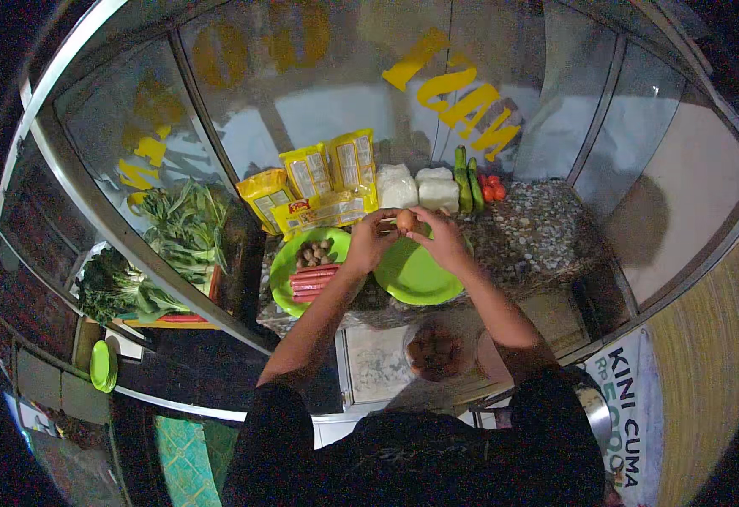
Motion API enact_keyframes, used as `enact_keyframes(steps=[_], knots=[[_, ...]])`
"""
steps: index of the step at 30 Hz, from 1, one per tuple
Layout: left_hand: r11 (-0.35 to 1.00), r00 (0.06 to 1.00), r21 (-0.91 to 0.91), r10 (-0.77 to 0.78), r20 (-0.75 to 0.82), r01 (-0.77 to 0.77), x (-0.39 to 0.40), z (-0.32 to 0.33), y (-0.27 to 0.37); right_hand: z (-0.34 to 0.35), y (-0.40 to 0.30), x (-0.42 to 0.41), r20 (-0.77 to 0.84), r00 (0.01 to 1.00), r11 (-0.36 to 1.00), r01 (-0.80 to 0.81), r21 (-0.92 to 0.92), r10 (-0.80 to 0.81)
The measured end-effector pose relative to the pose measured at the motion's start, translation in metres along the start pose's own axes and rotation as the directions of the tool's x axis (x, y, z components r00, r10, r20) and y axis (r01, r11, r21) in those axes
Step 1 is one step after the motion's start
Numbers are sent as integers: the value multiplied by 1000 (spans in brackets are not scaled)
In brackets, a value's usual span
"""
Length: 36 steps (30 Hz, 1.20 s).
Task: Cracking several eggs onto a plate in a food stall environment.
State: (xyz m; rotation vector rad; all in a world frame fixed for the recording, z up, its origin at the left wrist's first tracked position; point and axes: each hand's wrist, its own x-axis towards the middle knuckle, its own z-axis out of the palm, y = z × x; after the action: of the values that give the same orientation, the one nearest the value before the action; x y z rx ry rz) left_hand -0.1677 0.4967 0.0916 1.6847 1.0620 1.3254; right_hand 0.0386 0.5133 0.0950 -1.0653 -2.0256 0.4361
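Note:
A brown egg [406, 220] is held between the fingertips of my left hand [369, 237] and my right hand [444, 244]. Both hands are raised over the far rim of a bare green plate [419, 279]. Beside it, partly behind my left forearm, is a second green plate [284, 260]. That one bears small brown balls [314, 252], which look like meatballs, and several red sausages [311, 282].
Behind the plates stand yellow packets [309, 171], white plastic-wrapped bundles [438, 190], green cucumbers or squash [463, 180] and tomatoes [493, 189] on a pebbled counter [534, 222]. Glass panels [344, 95] enclose it. Leafy greens [182, 247] lie left, beyond a metal frame [147, 266].

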Motion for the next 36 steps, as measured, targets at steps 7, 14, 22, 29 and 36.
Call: enact_keyframes(steps=[7,14,22,29,36], knots=[[996,997,54,72,5,-72,14,1,-58,28,37,10,-22,985,972,165,-170,-171],[952,990,273,129,62,-141,15,2,-49,37,49,9,-23,986,982,164,-92,-166],[912,990,387,131,43,-138,16,8,-55,35,53,7,15,982,976,188,-106,-188],[888,975,404,210,69,-220,2,1,-30,24,33,1,-33,989,986,139,-92,-143],[940,987,329,130,-96,-91,-71,11,25,-17,-16,-68,-185,982,998,31,-61,-42]])
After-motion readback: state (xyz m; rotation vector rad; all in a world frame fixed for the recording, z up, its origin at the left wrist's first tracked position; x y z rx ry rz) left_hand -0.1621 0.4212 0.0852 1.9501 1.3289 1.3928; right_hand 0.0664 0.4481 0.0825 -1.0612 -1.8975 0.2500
